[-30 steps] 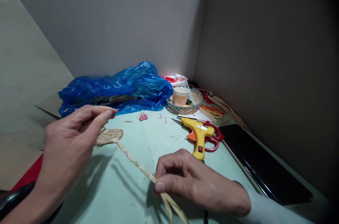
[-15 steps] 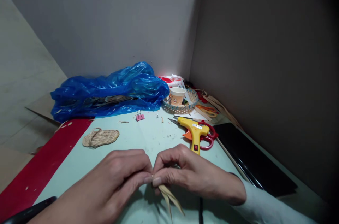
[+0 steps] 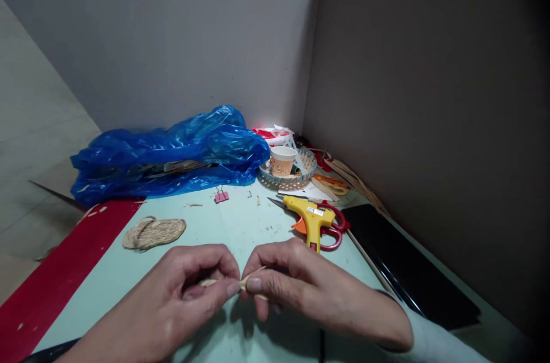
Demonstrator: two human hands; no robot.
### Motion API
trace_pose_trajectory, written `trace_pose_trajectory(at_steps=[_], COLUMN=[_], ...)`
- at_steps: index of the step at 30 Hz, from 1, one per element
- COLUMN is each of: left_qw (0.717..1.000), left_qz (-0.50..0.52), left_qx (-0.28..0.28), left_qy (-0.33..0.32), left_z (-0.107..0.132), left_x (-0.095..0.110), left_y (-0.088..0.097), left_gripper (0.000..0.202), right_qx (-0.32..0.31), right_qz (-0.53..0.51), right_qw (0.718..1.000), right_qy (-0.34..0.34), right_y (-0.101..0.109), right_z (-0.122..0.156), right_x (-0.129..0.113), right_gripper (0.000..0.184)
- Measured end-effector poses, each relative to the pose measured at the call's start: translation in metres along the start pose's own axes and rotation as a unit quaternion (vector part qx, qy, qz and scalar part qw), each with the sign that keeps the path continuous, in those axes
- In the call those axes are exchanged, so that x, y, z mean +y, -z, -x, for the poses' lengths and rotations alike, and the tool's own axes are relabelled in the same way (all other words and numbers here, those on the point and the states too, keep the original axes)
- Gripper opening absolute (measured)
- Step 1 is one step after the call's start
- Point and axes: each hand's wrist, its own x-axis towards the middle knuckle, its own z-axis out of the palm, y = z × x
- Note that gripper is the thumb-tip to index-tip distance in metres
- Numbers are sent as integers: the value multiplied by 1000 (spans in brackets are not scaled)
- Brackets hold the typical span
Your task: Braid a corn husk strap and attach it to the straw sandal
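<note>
Between my two hands, low in the middle of the head view, runs a thin pale straw strip (image 3: 243,283). My left hand (image 3: 193,285) pinches it between thumb and forefinger, and a bit of pale straw shows inside the curled fingers. Thumb and fingers of my right hand (image 3: 283,280) are closed on the strip right beside the left fingertips. Most of the strip is hidden by the fingers. Beyond my left hand lies a small woven straw sole (image 3: 155,233) with a loop on top. A yellow glue gun (image 3: 313,217) rests on red-handled scissors (image 3: 339,228) beyond my right hand.
A crumpled blue plastic bag (image 3: 172,148) spreads along the back wall. Next to it a paper cup (image 3: 283,161) stands in a woven basket (image 3: 279,181). A pink binder clip (image 3: 222,196) lies among straw scraps. A long black object (image 3: 404,265) lies at the right.
The loose straw ends that hung below my right hand no longer show there; a thin strand now crosses between both hands. The whole view has shifted slightly.
</note>
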Motion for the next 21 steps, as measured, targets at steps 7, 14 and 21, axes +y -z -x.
trace_pose_trajectory(at_steps=[7, 14, 21], left_qw=[1000, 998, 989], left_qz=[24, -28, -11], left_qx=[-17, -33, 46], left_qy=[6, -45, -137], left_z=[-3, -6, 9], left_x=[2, 0, -12], left_y=[2, 34, 40], left_gripper=[30, 22, 27], right_qx=[61, 70, 44], right_qz=[71, 40, -92], right_qw=[996, 997, 995], right_qy=[6, -18, -17], right_y=[-9, -7, 0], right_z=[-5, -8, -5], right_x=[5, 7, 2], right_gripper=[24, 21, 25])
